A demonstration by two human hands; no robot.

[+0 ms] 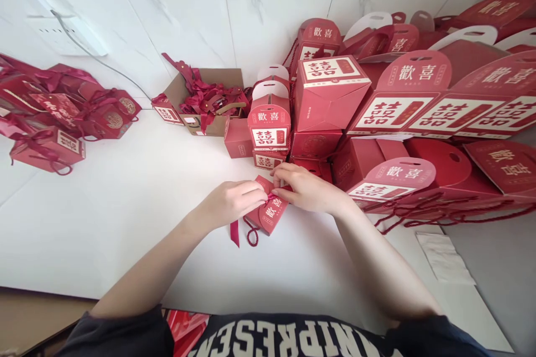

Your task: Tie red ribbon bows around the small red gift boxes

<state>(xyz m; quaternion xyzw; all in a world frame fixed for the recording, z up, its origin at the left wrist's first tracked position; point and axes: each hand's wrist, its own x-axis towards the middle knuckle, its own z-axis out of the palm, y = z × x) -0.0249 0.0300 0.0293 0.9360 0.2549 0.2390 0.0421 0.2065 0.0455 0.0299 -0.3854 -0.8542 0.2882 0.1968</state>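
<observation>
A small red gift box (268, 217) with pale Chinese characters lies on the white table in the middle of the view. My left hand (240, 201) is at the box's left side, its fingers closed on a dark red ribbon (235, 233) whose loose end hangs down at the left. From the right, my right hand (297, 185) pinches the ribbon over the box top, thumb and fingers close together. A twisted red cord loop (252, 236) sticks out of the box's lower left edge.
Behind stands an open cardboard box (211, 131) of ribbons. Stacked red gift boxes (402, 111) fill the right side. Ribbon-tied boxes (50, 148) sit at the far left, below a wall socket (67, 33). Pale papers (444, 256) lie at the right.
</observation>
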